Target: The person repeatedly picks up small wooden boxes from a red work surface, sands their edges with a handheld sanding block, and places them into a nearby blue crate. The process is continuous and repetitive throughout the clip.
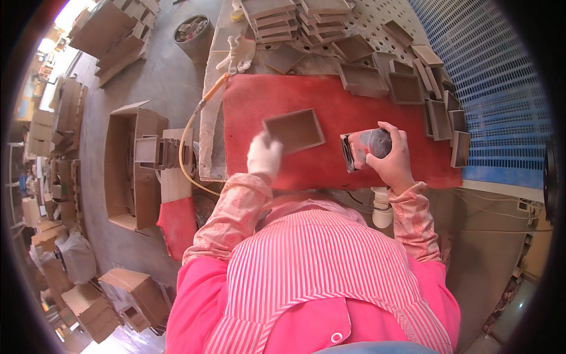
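Note:
My left hand (265, 155), in a white glove, grips the lower left corner of a shallow rectangular wooden tray (295, 130) over the red cloth (274, 95). The glove and the tray are slightly blurred. To the right, my bare right hand (393, 155) is wrapped around the rounded dark top of a red and black handheld power sander (360, 148), which lies tilted on its side at the cloth. A gap of cloth separates the sander from the tray.
Similar trays (404, 88) lie along the cloth's far and right edges, with stacks (269, 20) behind. An air hose (181, 146) with an orange nozzle loops at the left, near a spare glove (241, 53). A cardboard box (143, 168) stands left; blue slatted panels (499, 101) rise right.

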### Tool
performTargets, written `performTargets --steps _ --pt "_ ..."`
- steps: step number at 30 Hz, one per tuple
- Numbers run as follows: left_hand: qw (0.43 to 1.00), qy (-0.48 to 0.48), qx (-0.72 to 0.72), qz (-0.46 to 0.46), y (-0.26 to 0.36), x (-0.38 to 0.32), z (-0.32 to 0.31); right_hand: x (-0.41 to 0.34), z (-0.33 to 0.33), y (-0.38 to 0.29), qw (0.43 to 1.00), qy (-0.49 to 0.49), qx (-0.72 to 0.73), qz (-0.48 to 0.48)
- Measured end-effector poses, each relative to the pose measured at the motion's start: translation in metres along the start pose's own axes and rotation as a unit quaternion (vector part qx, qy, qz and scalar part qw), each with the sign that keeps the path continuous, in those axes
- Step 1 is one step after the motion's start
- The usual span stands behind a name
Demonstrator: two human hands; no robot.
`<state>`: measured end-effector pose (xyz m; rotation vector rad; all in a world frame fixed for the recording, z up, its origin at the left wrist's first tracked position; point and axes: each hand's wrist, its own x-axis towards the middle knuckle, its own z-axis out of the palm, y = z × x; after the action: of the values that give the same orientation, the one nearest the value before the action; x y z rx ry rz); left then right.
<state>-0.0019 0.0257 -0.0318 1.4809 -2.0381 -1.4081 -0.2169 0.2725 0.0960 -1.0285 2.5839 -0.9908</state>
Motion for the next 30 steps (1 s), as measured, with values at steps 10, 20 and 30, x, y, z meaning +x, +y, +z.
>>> performTargets --steps 10,20,30 --pt "0.982 -0.004 0.121 0.144 -0.02 -0.014 0.008 0.041 0.081 -0.055 0.985 -0.088 -0.108 -0.103" --pt "0.99 -0.084 0.023 0.115 -0.039 0.002 -0.005 0.08 0.094 -0.096 0.922 -0.3 -0.224 -0.102" --pt "0.99 -0.116 0.006 0.084 -0.031 0.006 -0.013 0.107 0.098 -0.076 0.923 -0.287 -0.242 -0.086"
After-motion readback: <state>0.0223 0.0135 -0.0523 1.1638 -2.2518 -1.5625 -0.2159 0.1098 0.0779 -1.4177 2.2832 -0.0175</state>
